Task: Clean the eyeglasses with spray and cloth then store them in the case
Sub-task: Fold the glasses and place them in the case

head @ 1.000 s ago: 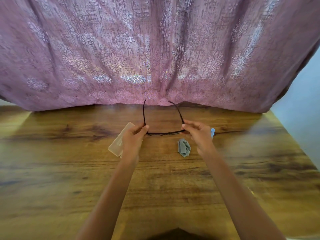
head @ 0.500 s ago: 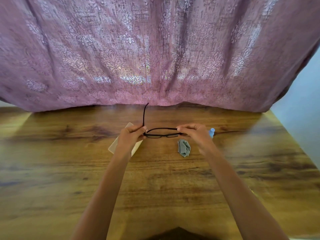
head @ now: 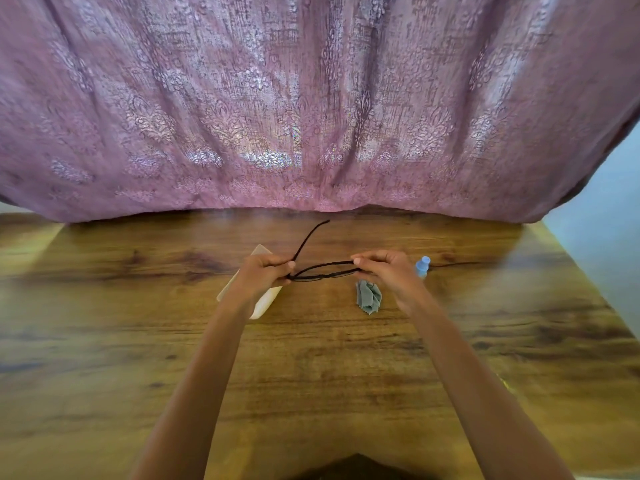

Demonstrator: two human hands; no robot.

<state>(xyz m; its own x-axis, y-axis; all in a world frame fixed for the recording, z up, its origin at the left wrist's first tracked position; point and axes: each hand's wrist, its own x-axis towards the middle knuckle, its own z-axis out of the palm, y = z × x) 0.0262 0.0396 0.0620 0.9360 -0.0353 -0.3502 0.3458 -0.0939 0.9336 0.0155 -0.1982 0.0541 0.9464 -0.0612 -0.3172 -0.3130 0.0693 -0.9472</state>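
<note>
Thin black eyeglasses (head: 325, 271) hang above the wooden table (head: 311, 375) between my two hands. My left hand (head: 263, 273) pinches the left end of the frame, and that side's temple arm sticks up and away toward the curtain. My right hand (head: 388, 271) pinches the right end, where the other temple arm lies folded across the frame. A crumpled grey cloth (head: 369, 296) lies on the table just below my right hand. A small blue spray bottle (head: 422, 266) shows behind my right hand. A pale translucent case (head: 263, 299) lies under my left hand, partly hidden.
A pink patterned curtain (head: 311, 116) hangs along the far edge of the table. The table's right edge (head: 588, 299) runs diagonally beside a pale blue wall. A dark cable (head: 457, 264) lies on the table to the right of the bottle.
The right temple arm has been folded in across the frame. The left temple arm still points away and has tilted to the right. Both hands stayed in place.
</note>
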